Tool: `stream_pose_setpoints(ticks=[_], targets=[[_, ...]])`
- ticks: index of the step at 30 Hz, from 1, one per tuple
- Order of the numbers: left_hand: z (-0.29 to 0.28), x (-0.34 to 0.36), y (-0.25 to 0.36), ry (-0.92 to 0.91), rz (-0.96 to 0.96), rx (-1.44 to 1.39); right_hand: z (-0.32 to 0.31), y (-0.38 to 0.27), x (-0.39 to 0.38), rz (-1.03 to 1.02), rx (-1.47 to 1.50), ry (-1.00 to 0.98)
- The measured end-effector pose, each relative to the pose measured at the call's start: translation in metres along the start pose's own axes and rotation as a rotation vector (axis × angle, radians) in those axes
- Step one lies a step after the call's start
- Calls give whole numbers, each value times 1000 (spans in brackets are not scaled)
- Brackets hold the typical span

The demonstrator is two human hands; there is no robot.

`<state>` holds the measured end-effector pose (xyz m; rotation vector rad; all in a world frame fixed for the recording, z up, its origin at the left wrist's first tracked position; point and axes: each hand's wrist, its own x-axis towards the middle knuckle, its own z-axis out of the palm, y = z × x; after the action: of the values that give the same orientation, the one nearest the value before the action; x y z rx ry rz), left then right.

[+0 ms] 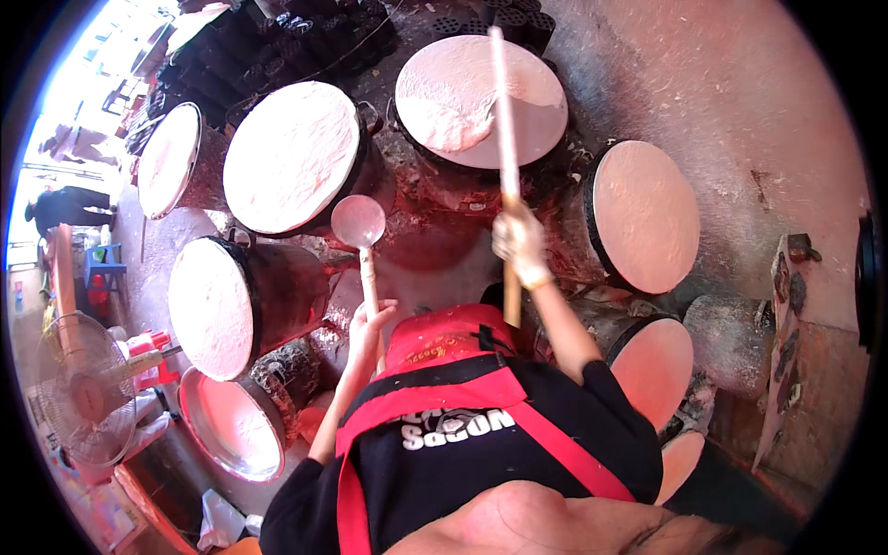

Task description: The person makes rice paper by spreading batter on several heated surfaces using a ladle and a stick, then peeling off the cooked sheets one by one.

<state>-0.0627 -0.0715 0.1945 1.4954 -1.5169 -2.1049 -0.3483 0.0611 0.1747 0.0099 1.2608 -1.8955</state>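
My left hand (368, 328) grips the handle of a round ladle (359, 218), whose bowl is held beside the large pot of pale batter (289, 153). My right hand (518, 240) is closed round a long pale wooden stick (504, 111), which reaches over the back pot (439, 92); that pot's pale contents are uneven, with a smooth band at the right. More round pots of pale batter stand around me, at the left (211, 310), right (647, 217) and lower right (652, 370). A red apron (435, 338) is on my front.
Stacks of black perforated cylinders (259, 37) stand behind the pots. A fan (88, 388), blue stool (105, 264) and shallower pan (231, 425) are at the left. A person in dark clothes (69, 208) is at the far left. A metal drum (726, 342) and board (782, 314) stand at the right.
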Motion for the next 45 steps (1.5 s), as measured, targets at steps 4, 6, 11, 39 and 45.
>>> stream_pose_setpoints(ticks=[4, 6, 11, 39, 45], targets=[[-37, -35, -28, 37, -1, -78, 152, 43, 81, -191, -86, -70], [-44, -47, -34, 74, 2, -128, 169, 72, 144, -180, -44, 99], [-62, -68, -65, 155, 6, -129, 164, 111, 134, -109, -60, 216], [109, -46, 17, -68, -97, -158, -54, -16, 29, 177, -96, -155], [148, -34, 29, -65, -92, -92, -150, -73, 58, 154, -183, -82]])
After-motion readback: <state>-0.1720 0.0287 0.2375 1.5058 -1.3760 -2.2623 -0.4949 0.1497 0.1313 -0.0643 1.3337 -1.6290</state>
